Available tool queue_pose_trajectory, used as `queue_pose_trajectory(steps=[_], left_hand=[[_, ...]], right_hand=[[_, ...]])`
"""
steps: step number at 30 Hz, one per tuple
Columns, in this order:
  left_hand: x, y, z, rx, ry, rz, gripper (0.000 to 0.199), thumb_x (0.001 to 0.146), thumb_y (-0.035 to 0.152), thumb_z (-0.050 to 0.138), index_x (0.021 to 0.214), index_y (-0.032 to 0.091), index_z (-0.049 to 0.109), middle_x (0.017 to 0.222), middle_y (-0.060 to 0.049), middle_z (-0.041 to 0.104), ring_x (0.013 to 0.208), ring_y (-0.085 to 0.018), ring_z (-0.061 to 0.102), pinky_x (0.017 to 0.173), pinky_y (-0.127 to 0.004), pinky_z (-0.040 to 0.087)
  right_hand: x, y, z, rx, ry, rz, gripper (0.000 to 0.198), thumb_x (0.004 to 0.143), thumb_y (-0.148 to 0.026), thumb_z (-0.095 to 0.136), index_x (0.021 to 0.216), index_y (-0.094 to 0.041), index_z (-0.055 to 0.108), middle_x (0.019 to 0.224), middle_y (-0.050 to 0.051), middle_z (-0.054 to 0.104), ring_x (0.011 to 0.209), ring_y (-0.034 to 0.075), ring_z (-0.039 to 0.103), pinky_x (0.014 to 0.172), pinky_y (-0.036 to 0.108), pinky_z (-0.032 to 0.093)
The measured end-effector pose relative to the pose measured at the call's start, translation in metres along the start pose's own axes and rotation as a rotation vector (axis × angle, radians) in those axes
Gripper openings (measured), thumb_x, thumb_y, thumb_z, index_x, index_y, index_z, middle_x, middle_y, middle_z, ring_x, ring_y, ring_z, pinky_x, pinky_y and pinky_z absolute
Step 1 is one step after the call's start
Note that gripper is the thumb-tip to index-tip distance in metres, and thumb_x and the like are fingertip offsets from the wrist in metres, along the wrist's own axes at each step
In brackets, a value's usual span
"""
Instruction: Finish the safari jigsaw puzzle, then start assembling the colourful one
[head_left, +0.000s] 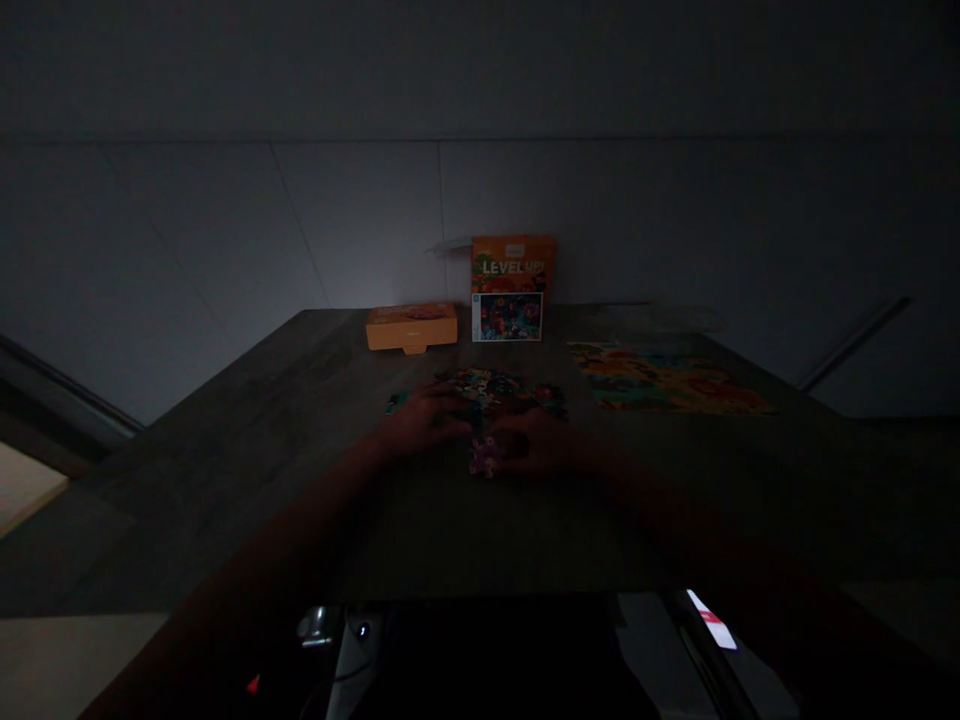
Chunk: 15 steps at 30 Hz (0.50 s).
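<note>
A small cluster of purple puzzle pieces (pixel 485 457) lies on the table between my hands. My right hand (pixel 546 442) has its thumb and fingertips closed at the right edge of that cluster. To the left, my left hand (pixel 424 420) is held low over the table, fingers apart, with its thumb pointing at the purple pieces. Just beyond both hands is a heap of loose multicoloured puzzle pieces (pixel 480 383), partly covered by my fingers. A teal piece (pixel 396 402) is beside my left hand. Dim light hides the finer detail of the fingers.
At the back stand an upright orange puzzle box (pixel 514 285) and a low orange box (pixel 412 328) lying flat. A colourful picture sheet (pixel 671 380) lies on the right. Clear plastic (pixel 652 318) is behind it. The grey table (pixel 247 400) meets a pale wall (pixel 360 215).
</note>
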<state>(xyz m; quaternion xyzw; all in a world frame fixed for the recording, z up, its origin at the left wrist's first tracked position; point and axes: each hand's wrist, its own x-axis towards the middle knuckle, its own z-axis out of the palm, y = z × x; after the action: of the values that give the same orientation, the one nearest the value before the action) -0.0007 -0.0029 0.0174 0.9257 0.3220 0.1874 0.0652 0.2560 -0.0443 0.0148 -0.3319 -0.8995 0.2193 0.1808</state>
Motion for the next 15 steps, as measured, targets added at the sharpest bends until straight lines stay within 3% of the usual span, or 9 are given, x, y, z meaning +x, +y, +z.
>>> queue_pose_trajectory(steps=[4,7,11,15], left_hand=[[0.001,0.016,-0.002,-0.107,-0.200,0.115,0.041,0.081,0.054,0.066,0.100,0.018,0.070,0.101,-0.008,0.068,0.098,-0.023,0.063,0.088,-0.034,0.047],[0.001,0.024,0.001,-0.104,-0.238,0.113,0.042,0.074,0.049,0.074,0.100,0.017,0.069,0.103,-0.008,0.067,0.098,-0.024,0.062,0.087,-0.033,0.046],[0.001,0.030,-0.002,-0.090,-0.283,0.069,0.039,0.076,0.045,0.073,0.104,0.018,0.068,0.106,-0.008,0.066,0.100,-0.023,0.061,0.088,-0.032,0.045],[-0.001,0.033,-0.007,-0.091,-0.359,0.032,0.035,0.078,0.047,0.069,0.096,0.017,0.070,0.096,-0.007,0.067,0.086,-0.021,0.062,0.076,-0.029,0.045]], right_hand=[[-0.001,-0.009,0.002,-0.062,0.003,0.028,0.045,0.074,-0.051,0.071,0.100,-0.014,0.065,0.075,0.003,0.066,0.062,0.013,0.057,0.056,0.023,0.035],[0.001,-0.008,0.003,-0.117,0.009,0.043,0.043,0.073,-0.050,0.072,0.095,-0.014,0.063,0.076,0.003,0.064,0.063,0.013,0.056,0.056,0.023,0.032],[0.002,-0.006,0.004,-0.186,-0.010,0.077,0.047,0.068,-0.055,0.074,0.090,-0.015,0.061,0.076,0.004,0.063,0.065,0.015,0.055,0.056,0.023,0.028],[0.001,-0.005,0.005,-0.193,-0.043,0.071,0.051,0.069,-0.061,0.072,0.094,-0.017,0.062,0.076,0.004,0.063,0.066,0.015,0.055,0.056,0.023,0.028]])
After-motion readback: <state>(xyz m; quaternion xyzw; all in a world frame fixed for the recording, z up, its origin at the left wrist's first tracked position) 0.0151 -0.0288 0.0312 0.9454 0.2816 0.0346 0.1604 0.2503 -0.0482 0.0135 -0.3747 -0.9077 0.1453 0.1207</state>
